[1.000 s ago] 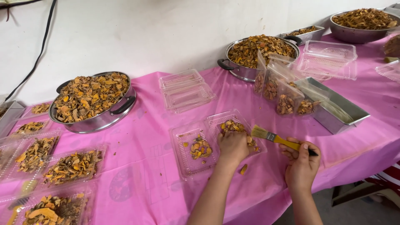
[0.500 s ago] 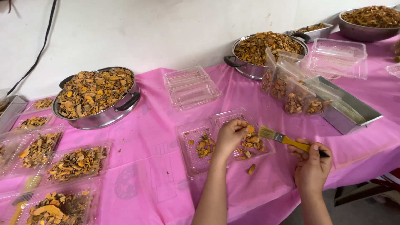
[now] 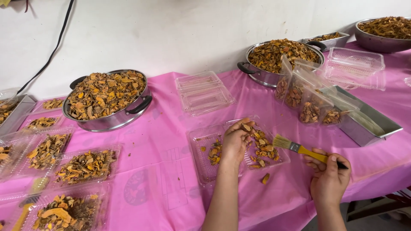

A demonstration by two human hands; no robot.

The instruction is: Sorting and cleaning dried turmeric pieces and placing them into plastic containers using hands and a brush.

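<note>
The left hand (image 3: 234, 143) rests over an open clear tray (image 3: 201, 149) on the pink-covered bench (image 3: 162, 171), its fingers (image 3: 245, 127) curled shut around orange-brown dried slices (image 3: 262, 147) at the tray's middle. The right hand (image 3: 329, 179) sits near the bench's front edge, fingers closed on the yellow handle of a brush (image 3: 299, 149). The brush lies nearly level, its long axis running left to right, bristles pointing left toward the tray, just beside the slices. One loose slice (image 3: 266, 178) lies on the cloth in front of the tray.
</note>
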